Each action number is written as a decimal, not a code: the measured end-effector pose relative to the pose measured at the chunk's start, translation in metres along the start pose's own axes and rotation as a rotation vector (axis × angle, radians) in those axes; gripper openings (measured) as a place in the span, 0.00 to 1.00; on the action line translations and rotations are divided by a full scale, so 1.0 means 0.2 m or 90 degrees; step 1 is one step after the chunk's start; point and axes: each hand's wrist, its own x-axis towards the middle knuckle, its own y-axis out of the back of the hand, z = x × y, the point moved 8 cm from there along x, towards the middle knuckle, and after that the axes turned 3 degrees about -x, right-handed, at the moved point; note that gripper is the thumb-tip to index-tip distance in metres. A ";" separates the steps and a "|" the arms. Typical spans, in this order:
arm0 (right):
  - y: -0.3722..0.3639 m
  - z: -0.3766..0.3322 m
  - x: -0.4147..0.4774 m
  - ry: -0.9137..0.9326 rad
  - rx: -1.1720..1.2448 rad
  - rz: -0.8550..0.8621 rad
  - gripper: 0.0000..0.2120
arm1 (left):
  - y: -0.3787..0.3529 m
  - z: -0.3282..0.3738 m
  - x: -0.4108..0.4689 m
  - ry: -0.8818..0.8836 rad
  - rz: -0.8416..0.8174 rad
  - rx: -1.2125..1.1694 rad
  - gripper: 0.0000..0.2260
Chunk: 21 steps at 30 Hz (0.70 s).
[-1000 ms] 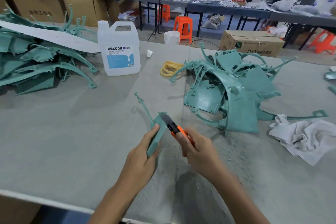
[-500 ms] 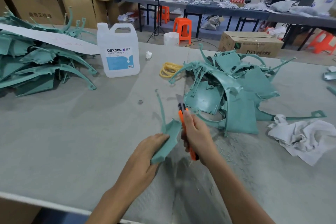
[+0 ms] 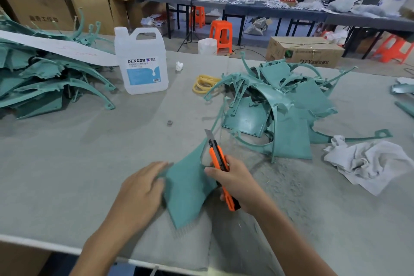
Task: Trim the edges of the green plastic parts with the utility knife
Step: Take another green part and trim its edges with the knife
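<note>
A flat green plastic part (image 3: 187, 182) with a long thin curved arm lies tilted on the grey table (image 3: 67, 163) in front of me. My left hand (image 3: 141, 192) holds its left edge, fingers curled round it. My right hand (image 3: 235, 180) grips an orange utility knife (image 3: 220, 166). The blade is out and points away from me along the part's right edge. A pile of green parts (image 3: 280, 105) sits beyond on the right, and another pile (image 3: 44, 78) lies at the far left.
A white DEXCON jug (image 3: 142, 60) stands behind on the left. Yellow rubber bands (image 3: 205, 84), a small grey ring (image 3: 169, 122) and a crumpled white cloth (image 3: 371, 163) lie on the table. Cardboard boxes, orange stools and people at other tables are beyond.
The green part has turned from edge-on to nearly flat, showing its broad face. The knife has moved along its right edge. My left hand has shifted to the part's left edge.
</note>
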 end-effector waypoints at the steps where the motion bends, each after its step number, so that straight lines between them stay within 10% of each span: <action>1: -0.02 0.00 -0.01 0.004 0.003 -0.012 0.12 | -0.05 0.06 0.00 -0.023 -0.030 0.031 0.28; 4: 0.01 -0.03 -0.06 0.056 0.007 0.009 0.14 | -0.27 0.13 -0.01 -0.012 -0.138 0.204 0.45; 13: 0.33 0.03 -0.27 0.136 -0.617 0.076 0.18 | -0.32 0.01 0.03 0.042 -0.123 0.151 0.47; 21: 0.28 0.01 -0.29 0.144 -0.663 0.029 0.17 | -0.30 0.02 0.02 0.028 -0.099 0.109 0.46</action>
